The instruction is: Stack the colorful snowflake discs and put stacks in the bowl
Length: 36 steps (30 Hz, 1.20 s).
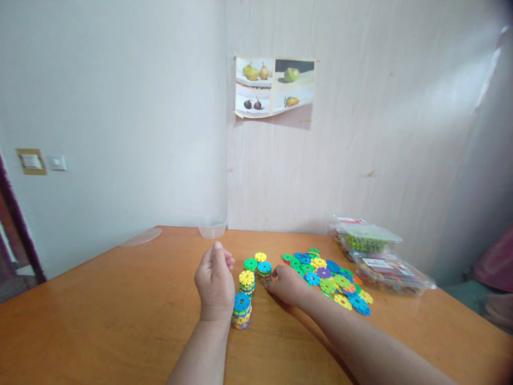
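Tabletop (100,299): wood, smooth, soft sheen. Loose snowflake discs (328,275): hard plastic, glossy. Disc stacks (241,311): same shiny plastic. Lidded tubs (372,238): thin clear plastic, glare on top. Fruit poster (274,86): paper, edge curling. Wall panel (360,149): pale wood grain, matt.

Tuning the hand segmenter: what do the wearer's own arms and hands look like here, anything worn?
Left hand and right hand are bare, no gloves. Left forearm and right forearm are bare down to the picture's bottom edge: no sleeves, watch or bracelet in view. No rings that I can make out. No markings.
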Available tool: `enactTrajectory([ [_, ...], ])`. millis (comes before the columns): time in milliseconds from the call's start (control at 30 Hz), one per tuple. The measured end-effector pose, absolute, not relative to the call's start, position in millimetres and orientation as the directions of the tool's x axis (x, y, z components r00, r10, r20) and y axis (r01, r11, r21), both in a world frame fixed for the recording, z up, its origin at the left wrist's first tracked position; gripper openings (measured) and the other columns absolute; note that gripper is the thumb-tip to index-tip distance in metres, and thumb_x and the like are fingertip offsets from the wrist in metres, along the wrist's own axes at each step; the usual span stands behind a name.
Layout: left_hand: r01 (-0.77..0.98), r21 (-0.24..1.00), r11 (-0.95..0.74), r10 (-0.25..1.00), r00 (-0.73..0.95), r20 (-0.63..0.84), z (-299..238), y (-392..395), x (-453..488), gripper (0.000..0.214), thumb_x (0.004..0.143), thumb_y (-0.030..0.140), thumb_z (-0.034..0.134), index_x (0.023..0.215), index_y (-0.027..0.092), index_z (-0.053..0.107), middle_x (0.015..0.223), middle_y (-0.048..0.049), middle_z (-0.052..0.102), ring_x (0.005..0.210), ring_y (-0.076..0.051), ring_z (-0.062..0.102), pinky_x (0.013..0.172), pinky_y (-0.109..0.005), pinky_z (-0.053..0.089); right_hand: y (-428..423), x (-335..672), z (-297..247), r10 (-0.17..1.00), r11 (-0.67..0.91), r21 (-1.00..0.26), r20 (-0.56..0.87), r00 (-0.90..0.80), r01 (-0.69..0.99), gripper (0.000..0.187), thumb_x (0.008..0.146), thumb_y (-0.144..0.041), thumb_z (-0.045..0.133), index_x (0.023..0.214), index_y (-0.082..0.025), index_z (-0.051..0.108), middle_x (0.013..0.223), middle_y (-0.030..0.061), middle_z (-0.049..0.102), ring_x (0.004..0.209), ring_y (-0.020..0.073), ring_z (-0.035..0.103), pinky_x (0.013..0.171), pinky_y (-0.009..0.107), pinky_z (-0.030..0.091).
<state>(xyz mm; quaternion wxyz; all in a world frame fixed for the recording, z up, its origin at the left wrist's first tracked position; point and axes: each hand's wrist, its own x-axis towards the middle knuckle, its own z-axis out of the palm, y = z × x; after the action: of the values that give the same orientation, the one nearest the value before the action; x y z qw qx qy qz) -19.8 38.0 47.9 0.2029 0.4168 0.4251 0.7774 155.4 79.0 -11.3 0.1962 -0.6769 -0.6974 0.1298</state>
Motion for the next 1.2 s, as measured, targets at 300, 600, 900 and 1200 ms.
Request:
enactTrajectory([
  [300, 0.072, 0.831, -0.552, 0.674, -0.547, 0.496, 55.2, 30.1, -15.8, 0.039, 0.092, 0.045, 0.049, 0.065, 0.019, 0.057, 0.060, 0.0021, 0.059, 0.058, -0.012, 0.057, 0.057, -0.021, 0.045, 48.9, 241.9, 17.6, 0.955, -0.016, -0.404, 0.263, 0.133, 0.915, 0.027, 0.090, -0.031, 0.047, 0.106, -0.021, 0.067, 0.086, 0.0046, 0.070, 0.079, 0.0183, 0.062, 0.065, 0.026, 0.035],
  [600, 0.497, 0.457, -0.737, 0.534, 0.014, 0.846, 34.9, 11.2, 5.3, 0.033, 0.095, 0.030, 0.047, 0.064, 0.022, 0.045, 0.061, 0.0016, 0.049, 0.060, -0.014, 0.049, 0.058, -0.026, 0.036, 31.4, 250.8, -5.4, 0.979, 0.103, -0.157, 0.189, -0.072, 0.982, 0.062, 0.089, -0.064, 0.047, 0.141, -0.032, 0.051, 0.153, 0.0106, 0.040, 0.143, 0.0365, 0.027, 0.111, 0.057, 0.016],
  [900, 0.506, 0.055, -0.861, 0.331, 0.476, 0.814, 26.4, -11.6, 34.8, 0.030, 0.095, 0.020, 0.045, 0.065, 0.022, 0.045, 0.063, -0.0010, 0.050, 0.063, -0.016, 0.049, 0.061, -0.031, 0.033, 10.0, 252.5, -6.4, 0.929, 0.339, -0.249, 0.242, -0.281, 0.907, 0.041, 0.095, -0.040, 0.044, 0.131, -0.028, 0.062, 0.142, 0.0087, 0.055, 0.133, 0.0289, 0.045, 0.112, 0.047, 0.028],
  [1200, 0.554, 0.015, -0.832, 0.390, 0.565, 0.727, 13.5, -6.1, 42.6, 0.035, 0.097, 0.025, 0.045, 0.062, 0.021, 0.045, 0.062, -0.0003, 0.052, 0.061, -0.014, 0.051, 0.058, -0.029, 0.032, 6.4, 283.7, -2.6, 0.918, 0.325, -0.592, 0.384, -0.096, 0.737, 0.035, 0.091, -0.026, 0.045, 0.115, -0.020, 0.071, 0.114, 0.0061, 0.072, 0.104, 0.0204, 0.065, 0.091, 0.028, 0.046],
])
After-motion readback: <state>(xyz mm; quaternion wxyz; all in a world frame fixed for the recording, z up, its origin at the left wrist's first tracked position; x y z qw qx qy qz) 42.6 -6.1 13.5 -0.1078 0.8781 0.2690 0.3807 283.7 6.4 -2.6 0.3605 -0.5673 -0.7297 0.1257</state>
